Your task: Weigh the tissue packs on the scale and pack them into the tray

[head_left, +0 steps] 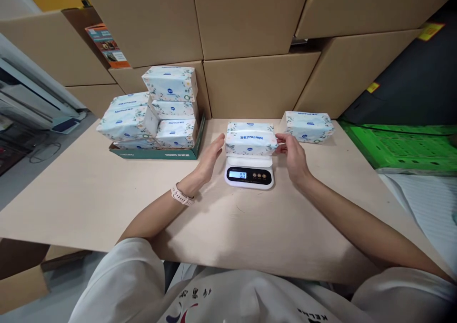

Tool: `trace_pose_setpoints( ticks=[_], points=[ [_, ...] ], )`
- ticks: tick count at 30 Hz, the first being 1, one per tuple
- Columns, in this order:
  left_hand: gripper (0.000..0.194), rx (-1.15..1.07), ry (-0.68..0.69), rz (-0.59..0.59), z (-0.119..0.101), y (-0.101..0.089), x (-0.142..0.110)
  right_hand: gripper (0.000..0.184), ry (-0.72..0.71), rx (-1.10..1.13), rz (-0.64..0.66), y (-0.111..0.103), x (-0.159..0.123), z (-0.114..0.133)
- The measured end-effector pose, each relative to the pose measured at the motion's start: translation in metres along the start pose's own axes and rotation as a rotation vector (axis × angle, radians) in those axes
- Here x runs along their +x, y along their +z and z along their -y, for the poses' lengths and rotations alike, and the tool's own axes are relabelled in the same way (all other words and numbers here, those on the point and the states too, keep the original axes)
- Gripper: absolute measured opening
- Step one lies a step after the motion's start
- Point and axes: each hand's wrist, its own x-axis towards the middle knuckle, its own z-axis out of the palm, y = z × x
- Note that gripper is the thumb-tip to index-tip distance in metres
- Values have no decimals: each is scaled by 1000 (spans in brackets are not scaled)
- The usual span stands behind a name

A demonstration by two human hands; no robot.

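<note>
A soft pack of tissues (250, 143), white and pale blue with a flower print and "Manhua" lettering, is at the white digital scale (249, 177), over its plate. The scale's lit display reads 0.0. My left hand (210, 157), with a pale band on the wrist, has its fingers straight along the pack's left end. At the right end, my right hand (295, 158) has bent fingers against the pack's corner. The pack is held between both hands; whether its underside rests on the plate I cannot tell.
On the left, a green tray (157, 155) holds several stacked tissue packs (170, 84). Another tissue pack (307, 126) lies on the table (285, 232) at back right. Cardboard boxes (257, 87) wall off the back. A bright green stack (403, 146) stands beyond the right edge.
</note>
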Motion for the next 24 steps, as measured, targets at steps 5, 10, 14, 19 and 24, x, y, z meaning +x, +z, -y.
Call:
trace_pose_setpoints(
  ticks=[5, 10, 14, 19, 24],
  points=[
    [20, -111, -235, -334, -1, -17, 17, 54, 104, 62, -160, -13, -16, -17],
    [21, -182, -346, -388, -4, -23, 25, 58, 157, 130, -177, -16, -15, -23],
    [22, -222, -352, -399, -5, -21, 23, 60, 168, 145, -159, -15, -14, -21],
    [23, -235, -357, -409, -8, -18, 22, 58, 171, 138, -148, -16, -16, -21],
    [25, -235, -366, -414, -10, -17, 22, 58, 170, 142, -142, -16, -16, -21]
  ],
)
